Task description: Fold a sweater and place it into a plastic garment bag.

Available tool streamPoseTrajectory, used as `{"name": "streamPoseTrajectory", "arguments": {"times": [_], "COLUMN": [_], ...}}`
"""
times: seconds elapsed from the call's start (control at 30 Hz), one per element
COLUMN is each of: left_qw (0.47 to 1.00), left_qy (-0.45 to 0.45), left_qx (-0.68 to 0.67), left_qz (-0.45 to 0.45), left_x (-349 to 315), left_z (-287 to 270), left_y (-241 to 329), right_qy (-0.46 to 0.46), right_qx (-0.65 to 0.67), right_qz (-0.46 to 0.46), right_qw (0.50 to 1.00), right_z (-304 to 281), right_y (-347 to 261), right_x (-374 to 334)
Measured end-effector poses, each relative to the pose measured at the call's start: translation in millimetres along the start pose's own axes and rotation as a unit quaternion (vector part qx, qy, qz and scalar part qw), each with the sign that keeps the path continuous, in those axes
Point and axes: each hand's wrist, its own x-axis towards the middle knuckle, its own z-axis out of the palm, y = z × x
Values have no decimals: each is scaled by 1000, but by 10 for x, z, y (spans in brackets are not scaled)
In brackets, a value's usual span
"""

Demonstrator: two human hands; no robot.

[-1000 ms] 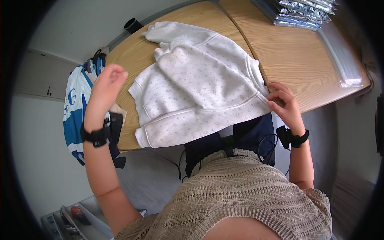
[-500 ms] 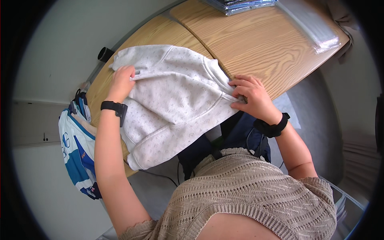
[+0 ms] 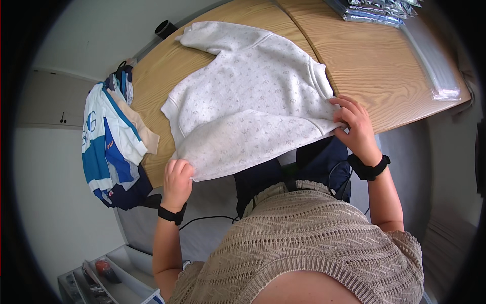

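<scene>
A pale sweatshirt [image 3: 258, 86] with a small scattered print lies spread over the wooden table, its neckband toward the right and its hem toward the left. One sleeve stretches out at the far left; the other runs along the near table edge. At that near sleeve's cuff end, my left hand [image 3: 178, 177] is closed on the fabric. My right hand [image 3: 354, 119] pinches the sweatshirt by the shoulder, just below the neckband. Both wrists wear black bands.
A heap of clothes [image 3: 114, 137] in white, teal and blue hangs at the table's left edge. Stacked plastic-wrapped packages [image 3: 374, 12] and clear plastic bags [image 3: 433, 63] lie at the far right. A black cup-like object [image 3: 164, 29] stands behind the table; a divided white bin [image 3: 126, 273] is at lower left.
My left hand has moved from the hem area down to the near sleeve's cuff. The sweatshirt lies flatter, its far sleeve now showing. The whole view has shifted.
</scene>
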Motion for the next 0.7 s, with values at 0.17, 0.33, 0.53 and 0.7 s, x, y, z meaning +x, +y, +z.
{"name": "streamPoseTrajectory", "arguments": {"times": [0.17, 0.33, 0.53, 0.7], "left_qw": [995, 999, 999, 999], "left_qy": [79, 14, -41, -21], "left_qx": [58, 31, -22, -17], "left_qz": [-10, 20, 27, -17], "left_x": [73, 18, -21, -126], "left_z": [-107, -17, -22, 8], "left_y": [-102, -87, -31, 112], "right_qy": [-7, -11, -15, -22], "right_qx": [2, 0, -1, 12], "right_qz": [0, 15, 21, 52], "right_qw": [1000, 1000, 1000, 998], "right_z": [14, 33, 26, 41], "right_y": [-30, -28, -45, -58], "right_x": [-7, -4, -2, 1]}}
